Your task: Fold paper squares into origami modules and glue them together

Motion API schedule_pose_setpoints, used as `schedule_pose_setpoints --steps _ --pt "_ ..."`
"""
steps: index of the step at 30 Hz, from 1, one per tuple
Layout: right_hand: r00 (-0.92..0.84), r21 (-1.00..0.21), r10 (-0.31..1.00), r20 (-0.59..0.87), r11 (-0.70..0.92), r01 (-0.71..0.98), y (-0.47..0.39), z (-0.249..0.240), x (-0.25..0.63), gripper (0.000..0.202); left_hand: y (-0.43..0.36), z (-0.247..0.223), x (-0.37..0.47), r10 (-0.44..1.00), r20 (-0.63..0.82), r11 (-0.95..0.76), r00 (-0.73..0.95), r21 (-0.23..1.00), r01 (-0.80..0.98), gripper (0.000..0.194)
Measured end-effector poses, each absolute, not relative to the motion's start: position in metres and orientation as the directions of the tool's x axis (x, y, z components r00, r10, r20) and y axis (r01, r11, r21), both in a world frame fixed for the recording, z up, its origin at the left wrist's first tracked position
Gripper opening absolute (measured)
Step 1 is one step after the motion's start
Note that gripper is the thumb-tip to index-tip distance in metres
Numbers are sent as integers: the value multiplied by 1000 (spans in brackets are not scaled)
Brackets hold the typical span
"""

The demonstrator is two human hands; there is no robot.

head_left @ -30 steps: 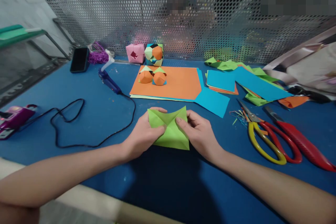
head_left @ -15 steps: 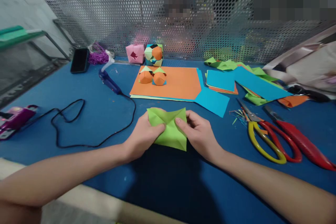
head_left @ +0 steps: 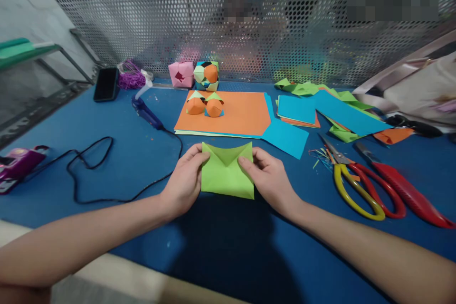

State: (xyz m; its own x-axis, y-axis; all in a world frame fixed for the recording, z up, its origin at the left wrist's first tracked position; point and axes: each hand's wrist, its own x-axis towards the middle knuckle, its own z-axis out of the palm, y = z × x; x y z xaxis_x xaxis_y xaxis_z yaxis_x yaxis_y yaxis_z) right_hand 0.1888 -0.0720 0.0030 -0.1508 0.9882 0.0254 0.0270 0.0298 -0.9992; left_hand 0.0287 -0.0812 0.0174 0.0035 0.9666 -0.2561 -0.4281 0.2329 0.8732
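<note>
A square of light green paper [head_left: 228, 178] is held up over the blue table, with a V-shaped crease dipping from its top edge. My left hand [head_left: 185, 178] pinches its left edge, thumb on the front and fingers behind. On the right edge, my right hand [head_left: 272, 180] grips the same sheet near the upper corner, thumb in front. Just beyond the paper lies a stack of orange sheets [head_left: 238, 113], carrying two small orange folded pieces [head_left: 214, 106].
Scissors [head_left: 356, 190] and a red-handled cutter [head_left: 409, 187] lie right, below blue sheets [head_left: 297, 108] and green strips. A blue glue gun [head_left: 147, 113] with a looping black cord [head_left: 117, 198], a phone [head_left: 106, 84] and a pink paper cube [head_left: 181, 74] are left and behind.
My left thumb has moved left from the paper's middle to its left edge. The green paper is now spread flatter, its lower edge straighter. The view has shifted slightly.
</note>
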Motion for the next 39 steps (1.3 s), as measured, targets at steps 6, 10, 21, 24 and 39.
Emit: schedule_pose_setpoints --steps 6,10,21,24,39 --pt "-159 -996 986 48 60 69 -71 2 189 24 -82 14 26 970 -239 242 51 909 -340 15" --pt "-169 -980 982 88 116 162 -72 4 190 24 -85 15 25 980 -184 196 75 958 -209 20" --pt "-201 -968 974 106 148 202 -76 15 189 16 -91 30 25 987 87 -125 135 944 305 20" --pt "-234 -964 965 115 165 207 -77 18 189 16 -92 30 25 972 151 -206 183 919 338 20" --pt "-357 -969 934 15 101 224 -76 28 191 14 -96 32 26 981 -2 -52 192 959 278 17"
